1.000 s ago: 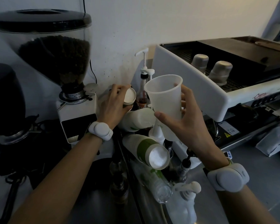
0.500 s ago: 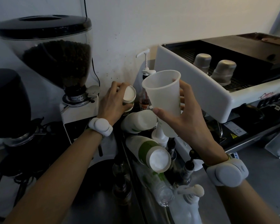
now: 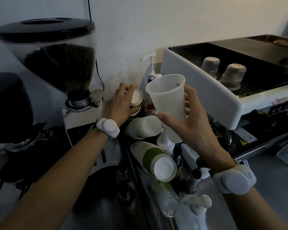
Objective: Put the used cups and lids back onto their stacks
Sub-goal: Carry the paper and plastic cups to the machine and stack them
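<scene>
My right hand grips a tall frosted plastic cup in mid-air, its mouth tilted up toward me. To its left, my left hand curls round the top of a small paper cup stack by the wall, whose white inside shows. Below lie stacks of white and green paper cups on their sides, one under the held cup and one nearer me. A stack of clear cups lies in front of that.
A coffee grinder with a bean hopper stands at the left. A white espresso machine with two upturned metal cups fills the right. Syrup pump bottles crowd the gap between them. A steel counter lies at lower right.
The held plastic cup has stayed in my right hand and shifted slightly. My left hand has kept its grip on the small cup stack. The view has moved a little closer.
</scene>
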Motion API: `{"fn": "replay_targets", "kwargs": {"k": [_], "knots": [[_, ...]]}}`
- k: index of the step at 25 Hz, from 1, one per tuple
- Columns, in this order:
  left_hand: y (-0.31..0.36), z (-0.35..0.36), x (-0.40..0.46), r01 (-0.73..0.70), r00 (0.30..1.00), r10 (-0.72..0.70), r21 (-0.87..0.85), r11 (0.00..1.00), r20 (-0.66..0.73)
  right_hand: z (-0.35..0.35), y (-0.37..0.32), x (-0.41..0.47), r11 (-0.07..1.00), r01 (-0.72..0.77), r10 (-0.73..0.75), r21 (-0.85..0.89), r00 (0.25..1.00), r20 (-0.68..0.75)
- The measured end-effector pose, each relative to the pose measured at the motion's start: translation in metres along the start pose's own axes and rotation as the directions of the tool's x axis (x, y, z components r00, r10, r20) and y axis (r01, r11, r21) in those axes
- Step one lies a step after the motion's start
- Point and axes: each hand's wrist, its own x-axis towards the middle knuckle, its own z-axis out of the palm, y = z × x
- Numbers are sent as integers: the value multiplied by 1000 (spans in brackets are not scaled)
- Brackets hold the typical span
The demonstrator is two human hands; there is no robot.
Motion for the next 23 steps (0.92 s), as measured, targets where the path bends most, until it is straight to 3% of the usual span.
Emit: {"fn": "replay_targets", "kwargs": {"k": [14,18,23], "knots": [[-12,-2,11,59,998,-58,-67,996,5,-6,2,-1,1000,10,-10,17,1000,-1],[-15,10,7,-5,998,4,3,1000,61,-5,3,-1,1000,19,-19,15,1000,-8],[-24,27,12,7,991,-16,66,998,131,-4,6,1,1000,14,-14,6,1000,-4]]}}
